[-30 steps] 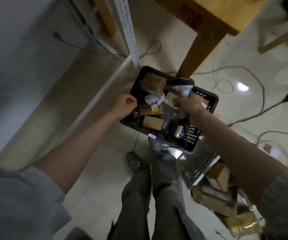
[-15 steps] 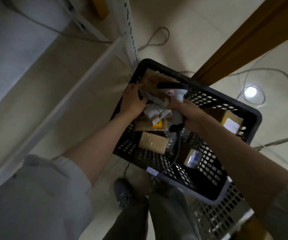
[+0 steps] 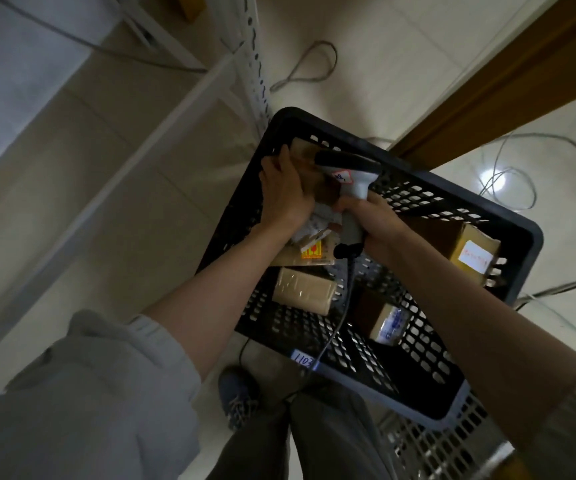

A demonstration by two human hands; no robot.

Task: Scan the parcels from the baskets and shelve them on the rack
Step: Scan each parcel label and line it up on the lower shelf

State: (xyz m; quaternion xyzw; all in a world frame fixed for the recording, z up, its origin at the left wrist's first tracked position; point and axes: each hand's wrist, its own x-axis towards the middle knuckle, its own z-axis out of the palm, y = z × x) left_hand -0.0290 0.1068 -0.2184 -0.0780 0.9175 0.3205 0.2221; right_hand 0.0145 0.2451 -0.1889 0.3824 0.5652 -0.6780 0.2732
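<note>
Reaching down since a second ago, the left hand (image 3: 281,192) now grips a brown parcel (image 3: 309,164) at the black basket's (image 3: 518,233) far corner, while the right hand (image 3: 376,225) holds the scanner (image 3: 352,178) over it, so scanning looks imminent.

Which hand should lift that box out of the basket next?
The left hand. It already grips the cardboard parcel at the black basket's far end, while the right hand is busy holding the barcode scanner, which points at it.
</note>
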